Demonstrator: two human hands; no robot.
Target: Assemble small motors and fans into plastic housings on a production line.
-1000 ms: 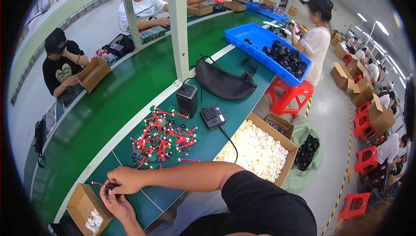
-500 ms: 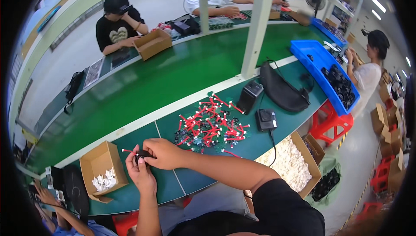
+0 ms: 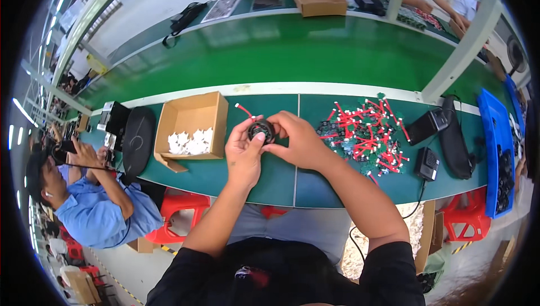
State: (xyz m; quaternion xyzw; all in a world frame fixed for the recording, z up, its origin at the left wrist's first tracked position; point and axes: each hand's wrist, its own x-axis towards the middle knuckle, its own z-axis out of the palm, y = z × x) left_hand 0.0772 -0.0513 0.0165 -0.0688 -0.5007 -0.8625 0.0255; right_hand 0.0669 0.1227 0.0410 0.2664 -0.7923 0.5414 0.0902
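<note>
Over the front of the green table I hold a small round black housing point(image 3: 262, 130) in both hands. A short red wire point(image 3: 243, 109) with a white plug juts up from beside it. My left hand point(image 3: 244, 154) grips its left side, thumb across the lower front. On the other side, the thumb and fingers of my right hand point(image 3: 295, 140) pinch its edge. The housing's round face is turned up toward me; small details inside are too dark to make out. Right of my hands lies a heap of small circuit boards with red wires point(image 3: 368, 137).
To the left stands an open cardboard box point(image 3: 194, 116) with white plastic pieces point(image 3: 191, 142). Beyond it lies a black case point(image 3: 139, 140), near a co-worker in blue point(image 3: 107, 210). At right are two black devices point(image 3: 428, 126), a black pouch point(image 3: 457, 143) and a blue tray point(image 3: 492, 165).
The view has swung left, so the table lies level across the picture. The black housing, seen from its side before, now shows its round face. Both hands keep hold of it.
</note>
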